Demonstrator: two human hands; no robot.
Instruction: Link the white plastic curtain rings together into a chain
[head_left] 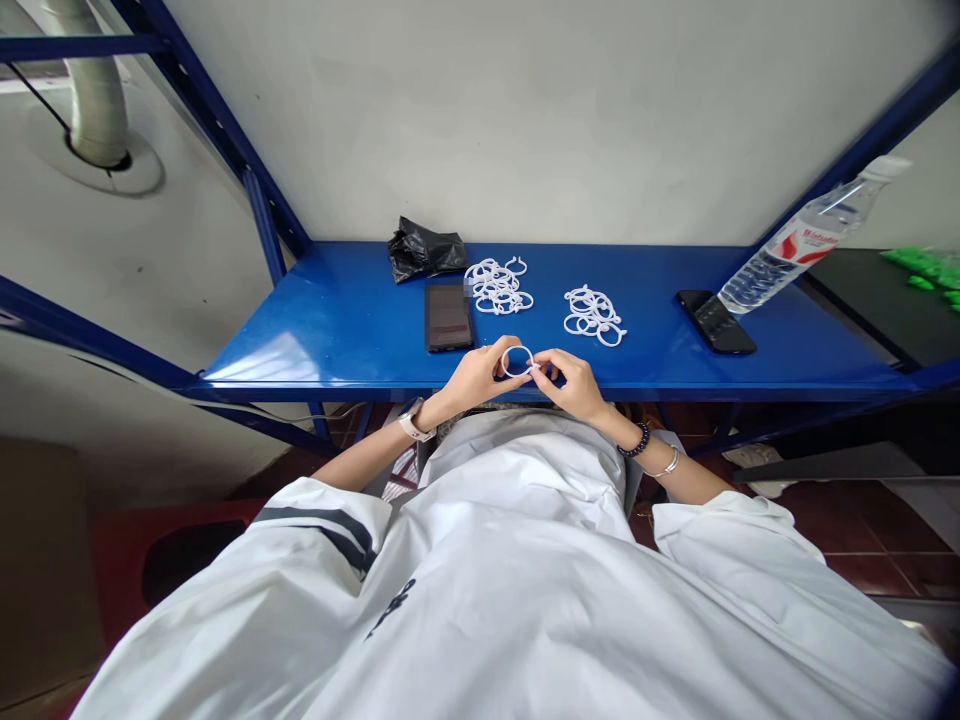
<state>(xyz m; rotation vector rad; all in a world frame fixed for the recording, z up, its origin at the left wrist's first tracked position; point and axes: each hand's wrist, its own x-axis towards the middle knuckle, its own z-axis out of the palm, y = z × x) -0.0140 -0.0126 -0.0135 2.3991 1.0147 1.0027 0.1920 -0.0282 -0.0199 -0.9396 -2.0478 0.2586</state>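
Above the front edge of the blue table (337, 330), both my hands hold one white plastic curtain ring (517, 347). My left hand (480, 372) grips its left side between thumb and fingers. At the ring's right side, where a small knob shows, the fingertips of my right hand (568, 382) are pinched together. Beyond my hands lies a heap of similar white rings (499, 287), one at its back with a gap in it. A second, smaller group of rings (594, 315) rests to the right.
A phone (449, 318) lies just behind my left hand, with a crumpled black plastic bag (426, 250) farther back. On the right are another dark phone (716, 322) and a water bottle (795, 248). Blue metal posts (262, 220) frame the table against a pale wall.
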